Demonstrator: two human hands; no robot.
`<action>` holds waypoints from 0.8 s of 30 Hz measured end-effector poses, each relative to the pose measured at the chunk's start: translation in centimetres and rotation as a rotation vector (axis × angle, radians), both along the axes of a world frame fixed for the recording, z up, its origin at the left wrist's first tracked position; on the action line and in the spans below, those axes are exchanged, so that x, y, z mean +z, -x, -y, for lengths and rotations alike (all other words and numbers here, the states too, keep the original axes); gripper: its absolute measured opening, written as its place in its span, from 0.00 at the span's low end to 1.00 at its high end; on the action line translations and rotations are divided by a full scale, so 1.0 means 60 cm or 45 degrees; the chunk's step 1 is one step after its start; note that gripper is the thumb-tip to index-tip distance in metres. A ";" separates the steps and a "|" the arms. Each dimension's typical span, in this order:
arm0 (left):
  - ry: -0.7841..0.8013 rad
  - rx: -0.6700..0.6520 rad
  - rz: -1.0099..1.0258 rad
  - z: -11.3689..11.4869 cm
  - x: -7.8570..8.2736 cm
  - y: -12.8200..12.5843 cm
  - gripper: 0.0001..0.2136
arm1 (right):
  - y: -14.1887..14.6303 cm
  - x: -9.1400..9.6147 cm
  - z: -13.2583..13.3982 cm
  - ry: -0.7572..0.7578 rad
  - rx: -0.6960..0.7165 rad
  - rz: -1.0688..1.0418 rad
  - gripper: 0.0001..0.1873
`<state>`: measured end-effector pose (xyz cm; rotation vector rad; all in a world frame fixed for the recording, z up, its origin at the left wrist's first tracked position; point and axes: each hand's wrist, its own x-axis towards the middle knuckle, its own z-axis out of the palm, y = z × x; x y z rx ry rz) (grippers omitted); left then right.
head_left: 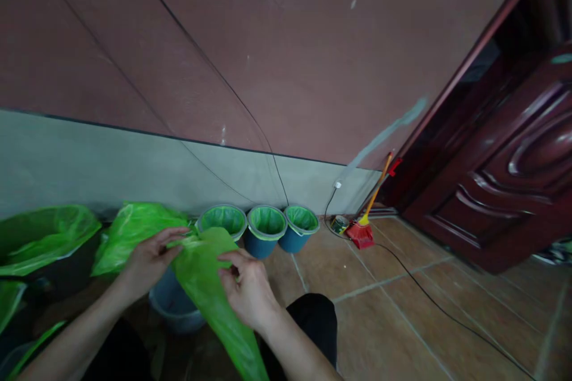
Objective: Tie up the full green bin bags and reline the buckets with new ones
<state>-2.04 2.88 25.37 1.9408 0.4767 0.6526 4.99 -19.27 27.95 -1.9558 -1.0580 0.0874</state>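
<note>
A thin green plastic bag (210,286) hangs between both my hands, trailing down toward my knee. My left hand (149,259) pinches its upper edge, fingers curled on the film. My right hand (248,289) grips the bag's right side, fingers closed on it. Right under the bag stands a blue-grey bin (172,306) with no liner showing. Behind my left hand another green bag (134,232) billows over a bin.
Three small blue bins lined in green (222,221) (267,227) (301,225) stand in a row by the wall. More green bags (40,238) lie at the left. A red broom (364,226), a black cable (429,297) on the tiled floor and a dark wooden door (513,178) are to the right.
</note>
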 end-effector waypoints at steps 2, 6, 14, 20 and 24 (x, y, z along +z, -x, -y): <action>0.034 -0.098 -0.008 0.015 0.007 0.002 0.21 | -0.012 0.016 -0.029 -0.009 0.182 0.121 0.20; -0.044 -0.160 0.001 0.017 0.032 0.011 0.18 | -0.054 0.054 -0.079 0.036 0.539 0.221 0.32; -0.050 -0.200 -0.014 0.019 0.065 0.034 0.20 | -0.114 0.064 -0.141 0.174 0.798 -0.194 0.52; -0.162 -0.243 0.009 0.019 0.085 0.035 0.16 | -0.111 0.064 -0.163 0.461 0.987 -0.084 0.38; -0.268 -0.187 -0.064 -0.011 0.089 0.043 0.19 | -0.130 0.084 -0.156 0.593 0.934 0.017 0.28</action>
